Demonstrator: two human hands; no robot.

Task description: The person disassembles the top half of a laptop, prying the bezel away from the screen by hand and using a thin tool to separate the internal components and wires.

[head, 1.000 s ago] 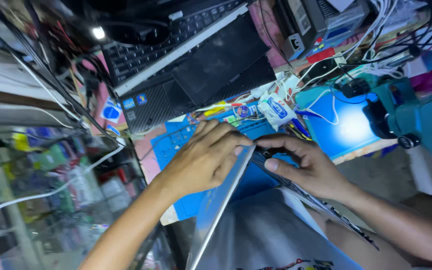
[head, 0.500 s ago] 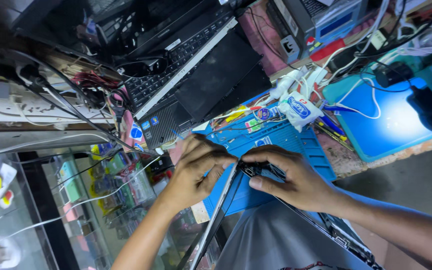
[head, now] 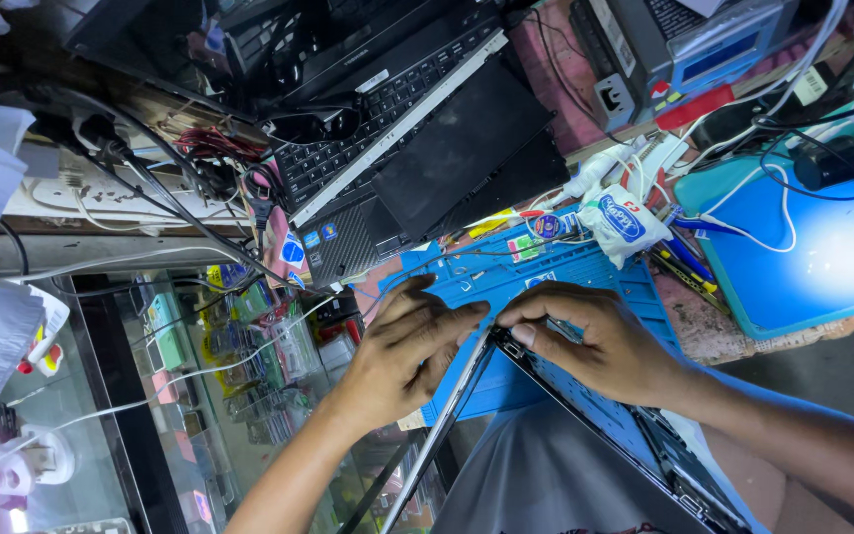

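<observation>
Left hand (head: 402, 361): laid on the upper corner of a laptop (head: 546, 465), fingers bent and close together, fingertips pressed against the thin silver edge; nothing is pinched that can be seen.
Right hand (head: 600, 346): curled over the same corner from the other side, thumb and forefinger pressed together on the dark hinge end of the laptop's frame.
Hands together: fingertips nearly touching at the corner, just apart.
Laptop: held tilted at the near edge of the tabletop, its corner raised over the blue mat (head: 555, 272); the grey back is turned toward the camera, the dark inner frame is seen along the right side.
Blue mat: spread on the tabletop under and behind both hands, partly hidden by them.
Second laptop (head: 417, 148): black, lying open beyond the mat, keyboard and dark palm rest seen, well apart from the hands.
White pouch (head: 620, 222): small, with blue print, lying at the far edge of the mat.
Blue pad (head: 793, 267): to the right, crossed by white and black cables.
Glass case (head: 219, 376): at the left, below the tabletop, small coloured packets seen inside.
</observation>
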